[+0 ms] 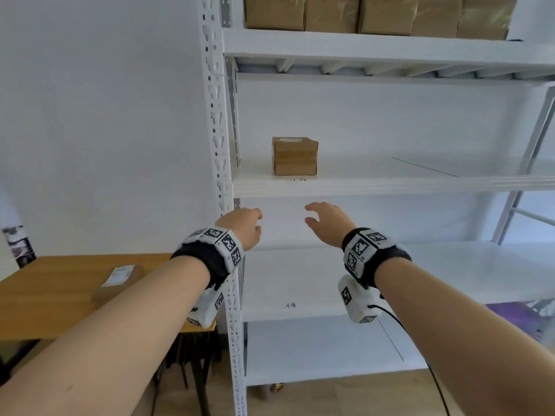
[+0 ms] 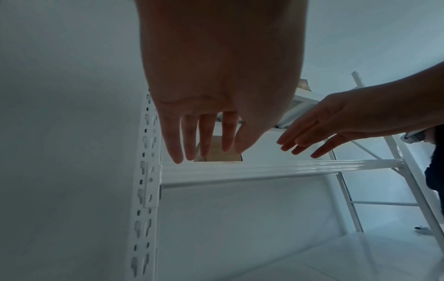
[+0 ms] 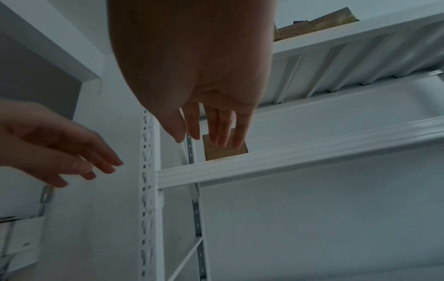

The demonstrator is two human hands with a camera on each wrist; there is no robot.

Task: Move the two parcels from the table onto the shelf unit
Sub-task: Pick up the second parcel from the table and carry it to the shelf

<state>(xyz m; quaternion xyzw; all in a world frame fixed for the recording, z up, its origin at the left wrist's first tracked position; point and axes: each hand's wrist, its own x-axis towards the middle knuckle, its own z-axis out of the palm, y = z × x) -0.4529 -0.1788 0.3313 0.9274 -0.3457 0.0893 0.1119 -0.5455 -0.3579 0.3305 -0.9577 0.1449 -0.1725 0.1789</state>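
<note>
A small brown cardboard parcel [image 1: 295,156] stands on the middle shelf [image 1: 390,184] of the white shelf unit, near its left post; it shows partly behind the fingers in both wrist views [image 2: 216,150] [image 3: 225,150]. A second, flat brown parcel [image 1: 118,280] with a white label lies on the wooden table [image 1: 54,295] at lower left. My left hand [image 1: 246,226] and right hand [image 1: 324,222] hover just below the shelf's front edge, apart from the parcel. Both hold nothing, with fingers straight and relaxed [image 2: 201,140] [image 3: 216,131].
Several brown cartons [image 1: 375,15] fill the top shelf. The perforated white upright [image 1: 219,145] stands just left of my left hand. Lower shelves [image 1: 300,283] are bare white boards. A cable [image 1: 420,340] hangs from my right wrist.
</note>
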